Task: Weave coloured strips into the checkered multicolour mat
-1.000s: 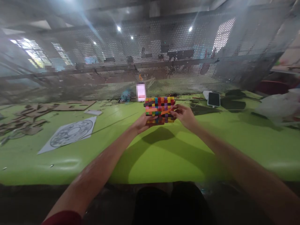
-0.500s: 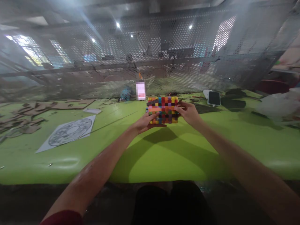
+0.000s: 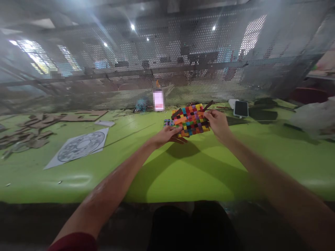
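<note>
A multicoloured woven piece (image 3: pixel 192 122), made of interlaced strips, is held up above the green table and tilts upward to the right. My left hand (image 3: pixel 170 135) grips its lower left edge, thumb in front and fingers underneath. At the right edge, my right hand (image 3: pixel 216 121) is closed in a pinch, by the end of an orange strip (image 3: pixel 185 120) that crosses the weave. A dark strip (image 3: pixel 208 105) sticks out at the upper right. Behind the left side lies a small purple and blue patterned item (image 3: pixel 169 122), partly hidden.
On the green table (image 3: pixel 167 184), brown cardboard scraps (image 3: pixel 39 122) and a paper with a printed ring pattern (image 3: pixel 81 144) lie left. A bright-screened phone (image 3: pixel 158 101) stands behind. A white-framed device (image 3: pixel 240 108) and a plastic bag (image 3: pixel 318 120) are right. Perforated metal mesh (image 3: pixel 125 76) backs the table.
The woven piece has tilted, its right side going up, and shifted slightly right. My right hand has moved right with it. The dark strip now projects farther at the upper right.
</note>
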`<action>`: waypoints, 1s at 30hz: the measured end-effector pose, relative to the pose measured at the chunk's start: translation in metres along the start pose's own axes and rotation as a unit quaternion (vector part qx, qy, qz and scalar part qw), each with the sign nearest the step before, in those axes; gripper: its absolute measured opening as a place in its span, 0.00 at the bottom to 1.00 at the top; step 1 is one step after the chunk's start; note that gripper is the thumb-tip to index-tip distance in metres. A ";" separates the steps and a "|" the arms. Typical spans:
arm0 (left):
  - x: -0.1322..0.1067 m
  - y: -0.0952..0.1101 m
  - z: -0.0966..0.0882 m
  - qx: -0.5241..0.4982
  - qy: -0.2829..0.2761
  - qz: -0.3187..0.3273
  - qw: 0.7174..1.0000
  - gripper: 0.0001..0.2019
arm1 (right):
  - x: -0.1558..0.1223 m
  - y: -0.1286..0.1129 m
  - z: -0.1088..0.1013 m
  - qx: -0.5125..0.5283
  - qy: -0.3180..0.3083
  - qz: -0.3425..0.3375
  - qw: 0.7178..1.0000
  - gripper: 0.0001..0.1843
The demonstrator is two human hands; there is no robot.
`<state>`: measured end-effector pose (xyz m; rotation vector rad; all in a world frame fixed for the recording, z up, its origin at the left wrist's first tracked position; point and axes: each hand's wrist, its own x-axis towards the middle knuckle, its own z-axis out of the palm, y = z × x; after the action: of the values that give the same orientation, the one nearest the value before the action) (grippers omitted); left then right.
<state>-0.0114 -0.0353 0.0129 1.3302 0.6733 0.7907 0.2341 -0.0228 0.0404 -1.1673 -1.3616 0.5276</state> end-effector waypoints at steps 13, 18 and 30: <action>0.003 -0.010 -0.007 -0.019 -0.036 0.012 0.999 0.18 | 0.001 -0.002 -0.001 -0.002 -0.032 -0.005 0.999 0.13; 0.004 -0.009 -0.007 -0.028 -0.022 0.013 0.999 0.17 | 0.000 -0.005 -0.004 -0.008 -0.041 -0.003 0.999 0.16; -0.001 0.000 0.008 -0.118 0.076 0.030 0.990 0.15 | -0.005 0.000 0.005 0.081 -0.098 0.033 0.991 0.19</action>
<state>-0.0053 -0.0405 0.0144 1.0877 0.6392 0.9963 0.2288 -0.0251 0.0373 -1.0517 -1.4212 0.8028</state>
